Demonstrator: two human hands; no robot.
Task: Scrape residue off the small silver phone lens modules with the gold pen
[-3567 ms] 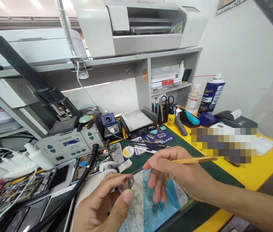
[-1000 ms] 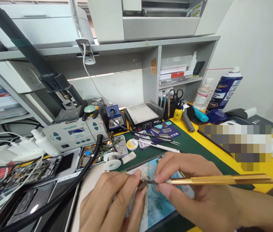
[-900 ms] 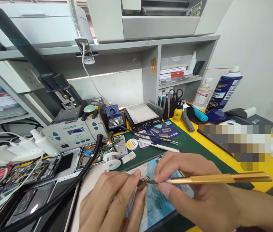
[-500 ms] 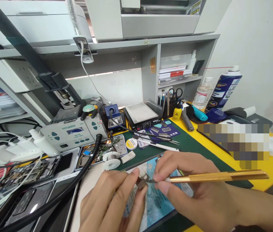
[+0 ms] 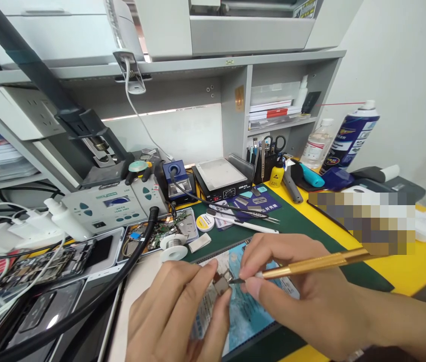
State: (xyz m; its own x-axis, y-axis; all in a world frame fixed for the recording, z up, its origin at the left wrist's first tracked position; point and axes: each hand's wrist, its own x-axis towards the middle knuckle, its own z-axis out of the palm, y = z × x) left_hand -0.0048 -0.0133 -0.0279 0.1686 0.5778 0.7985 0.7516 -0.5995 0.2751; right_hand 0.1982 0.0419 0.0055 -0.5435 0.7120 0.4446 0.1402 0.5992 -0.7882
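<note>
Between thumb and fingers, my left hand [image 5: 177, 311] pinches a small metal-covered electronic part [image 5: 221, 285], greyish with a brown side. My right hand [image 5: 303, 296] grips a gold-handled craft knife [image 5: 311, 265] like a pen. Its dark pointed blade touches or nearly touches the right edge of the small part; which of the two I cannot tell. Beneath both hands lies a blue and white printed mat [image 5: 248, 314] with a dark border, partly covered by the fingers.
A solder spool [image 5: 174, 248] and a tray of circuit boards [image 5: 160, 234] stand left of the mat. Behind are tweezers [image 5: 252, 215], a hot plate [image 5: 222, 181] and a soldering station [image 5: 109, 206]. A black hose [image 5: 122, 281] crosses the left side. A spray can [image 5: 350, 136] stands at right.
The knife's handle end has tipped up and back, so the handle slants more. The small part has turned slightly in my left fingers, showing more of its metal face.
</note>
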